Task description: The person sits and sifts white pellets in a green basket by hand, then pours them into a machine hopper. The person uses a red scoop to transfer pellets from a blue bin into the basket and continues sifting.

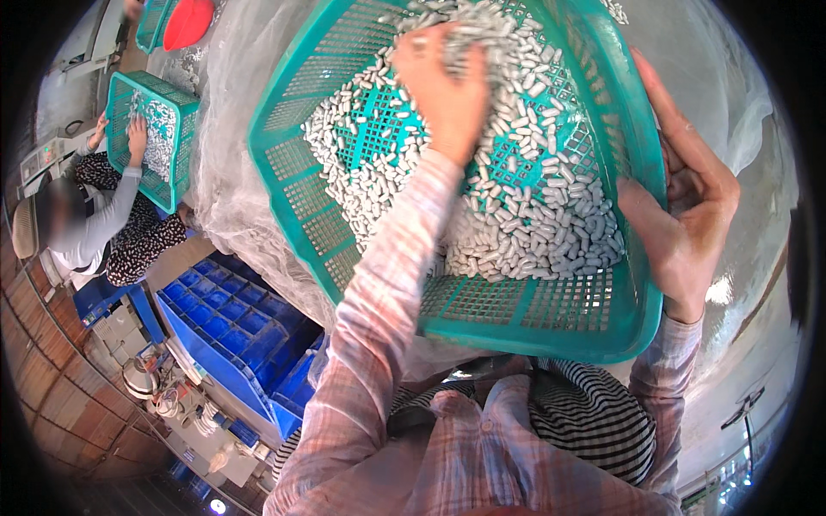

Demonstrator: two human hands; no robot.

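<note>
Digging my left hand [443, 90], fingers spread, into silver capsules [525, 215]; right hand [688, 206] clamps teal basket [292, 181] rim w/ clear plastic sheet [232, 103] under, blue crates [232, 331] nearby.

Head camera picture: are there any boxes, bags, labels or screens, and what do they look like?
No labels, signs or screens can be made out.
Teal basket: plastic mesh, in the middle, holding small silver-white capsule-shaped pieces; left hand in them, right hand on its rim.
Second teal basket: upper left, under another person's hands.
Blue crates: lower left, stacked, with compartments.
Clear plastic sheet: under the basket.
</note>
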